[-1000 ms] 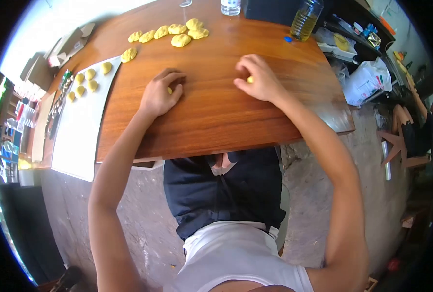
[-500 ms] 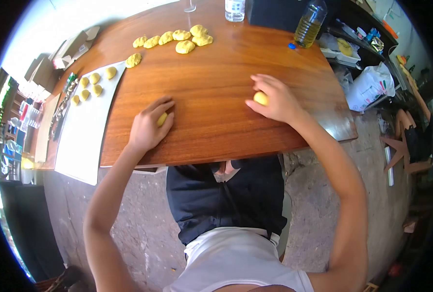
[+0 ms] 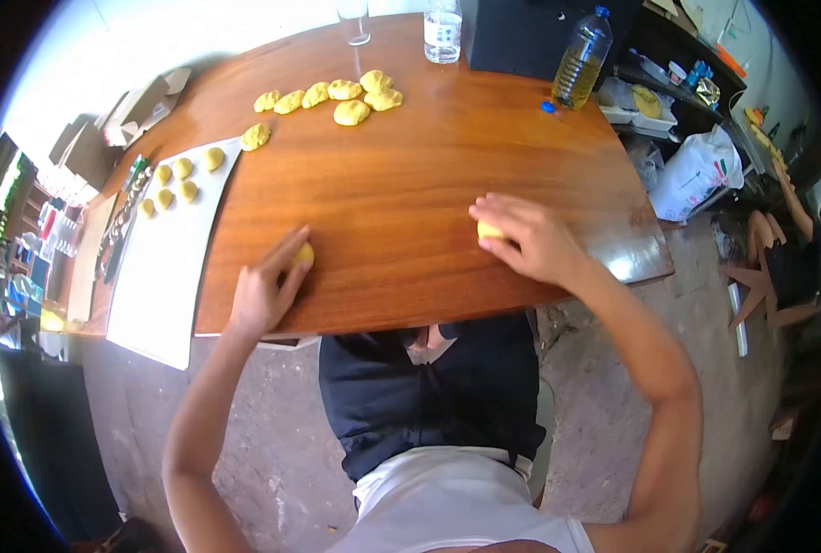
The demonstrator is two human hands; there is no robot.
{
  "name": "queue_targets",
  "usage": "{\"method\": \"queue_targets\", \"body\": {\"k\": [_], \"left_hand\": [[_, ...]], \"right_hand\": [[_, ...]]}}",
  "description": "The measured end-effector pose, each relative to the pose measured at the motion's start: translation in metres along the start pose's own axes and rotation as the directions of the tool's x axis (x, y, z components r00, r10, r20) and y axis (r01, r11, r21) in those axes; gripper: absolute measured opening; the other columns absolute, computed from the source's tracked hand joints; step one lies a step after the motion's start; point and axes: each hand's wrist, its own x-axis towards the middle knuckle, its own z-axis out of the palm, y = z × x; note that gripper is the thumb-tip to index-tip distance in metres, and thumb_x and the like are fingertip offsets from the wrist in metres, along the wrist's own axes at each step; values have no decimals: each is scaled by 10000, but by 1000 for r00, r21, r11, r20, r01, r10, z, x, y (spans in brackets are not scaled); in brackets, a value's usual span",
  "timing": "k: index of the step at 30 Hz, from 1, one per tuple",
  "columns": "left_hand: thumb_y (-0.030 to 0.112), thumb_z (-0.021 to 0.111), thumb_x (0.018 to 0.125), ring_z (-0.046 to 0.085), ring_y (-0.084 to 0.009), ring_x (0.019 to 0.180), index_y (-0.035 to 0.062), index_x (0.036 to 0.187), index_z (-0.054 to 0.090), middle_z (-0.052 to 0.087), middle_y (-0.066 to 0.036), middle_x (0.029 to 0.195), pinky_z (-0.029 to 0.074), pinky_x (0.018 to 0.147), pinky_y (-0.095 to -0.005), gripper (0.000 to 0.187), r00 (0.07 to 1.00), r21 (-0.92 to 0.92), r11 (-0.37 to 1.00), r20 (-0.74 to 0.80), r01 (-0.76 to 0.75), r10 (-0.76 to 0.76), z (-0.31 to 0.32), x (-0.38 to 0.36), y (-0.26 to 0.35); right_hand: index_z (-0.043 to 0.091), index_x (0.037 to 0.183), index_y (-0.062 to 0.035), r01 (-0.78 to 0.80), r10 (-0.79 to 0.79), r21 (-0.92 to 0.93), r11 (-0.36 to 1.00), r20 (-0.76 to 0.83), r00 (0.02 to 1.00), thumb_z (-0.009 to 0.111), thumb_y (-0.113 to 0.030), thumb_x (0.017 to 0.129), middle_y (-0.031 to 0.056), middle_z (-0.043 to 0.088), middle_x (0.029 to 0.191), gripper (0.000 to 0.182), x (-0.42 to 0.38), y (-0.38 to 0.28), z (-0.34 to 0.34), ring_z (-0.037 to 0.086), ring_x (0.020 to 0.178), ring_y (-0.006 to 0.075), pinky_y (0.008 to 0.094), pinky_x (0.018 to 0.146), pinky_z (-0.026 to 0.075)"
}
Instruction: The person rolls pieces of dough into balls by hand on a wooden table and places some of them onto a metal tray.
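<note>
My left hand [image 3: 268, 288] rests near the table's front edge, its fingers curved round a yellow dough ball [image 3: 306, 253] that shows beside the thumb. To the right, my right hand [image 3: 535, 241] cups a second yellow dough ball [image 3: 488, 230] against the wooden table [image 3: 401, 194]; the palm hides part of it. Several rough yellow dough lumps [image 3: 351, 112] lie toward the far side, one of them [image 3: 255, 137] by the corner of a white sheet [image 3: 157, 276]. On that sheet sit several smooth round dough balls [image 3: 188, 191].
At the back stand a drinking glass [image 3: 357, 28], a clear water bottle [image 3: 442, 37] and an oil bottle [image 3: 581, 64], with a blue cap [image 3: 548, 107] beside it. A dark box [image 3: 521, 41] is behind them. Cardboard boxes [image 3: 143, 106] are at the left, a white sack [image 3: 701, 175] at the right.
Both hands have drawn toward the table's front edge, each with its dough ball; the right moved more. The view has tilted slightly, so the table sits lower in the picture.
</note>
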Motion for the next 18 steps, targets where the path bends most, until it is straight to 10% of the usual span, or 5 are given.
{"method": "queue_targets", "body": {"k": [7, 15, 18], "left_hand": [[206, 614, 1002, 563, -385, 1348, 12, 1244, 713, 644, -196, 1381, 484, 1088, -443, 325, 983, 93, 980, -18, -178, 181, 61, 85, 7], [55, 614, 980, 467, -406, 1442, -27, 1366, 633, 565, -232, 1478, 420, 1166, -457, 395, 956, 55, 990, 272, -131, 111, -15, -8, 58], [31, 619, 980, 453, -405, 1453, -32, 1386, 613, 570, -251, 1464, 433, 1156, -444, 410, 985, 56, 998, 171, 13, -22, -17, -9, 37]], "right_hand": [[640, 1376, -19, -6, 7, -42, 999, 36, 999, 721, -341, 928, 238, 537, 1504, 557, 89, 2, 53, 467, 1433, 389, 481, 1193, 367], [652, 1332, -3, 169, -182, 150, 974, 82, 980, 694, -304, 932, 236, 591, 1438, 502, -6, -40, 12, 504, 1397, 392, 476, 1184, 396], [671, 1312, -20, -100, 90, 195, 976, 63, 994, 698, -319, 936, 240, 592, 1433, 481, -10, -25, -1, 502, 1398, 393, 470, 1179, 402]]}}
